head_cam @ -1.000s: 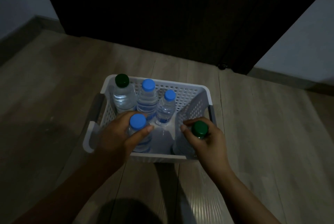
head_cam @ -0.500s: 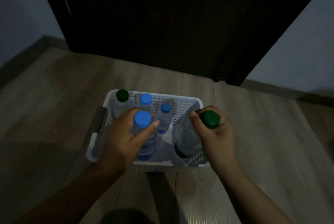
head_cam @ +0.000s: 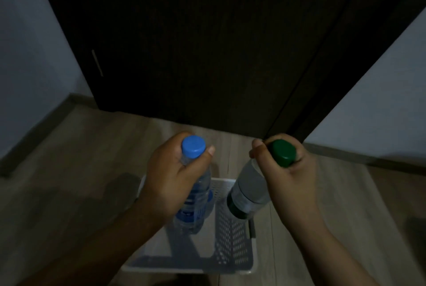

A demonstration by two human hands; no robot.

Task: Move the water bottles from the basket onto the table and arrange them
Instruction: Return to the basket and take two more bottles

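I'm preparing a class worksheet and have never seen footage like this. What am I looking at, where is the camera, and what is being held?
There is no machine here. These are a person's two bare hands, filmed by one camera worn on the head, looking forward and down. The left hand grips a blue-capped bottle just below its cap. The right hand has its fingers wrapped round the top of a green-capped bottle. Both bottles are held over a white basket, which stands on a wooden floor in front of a dark door. No table is in view.
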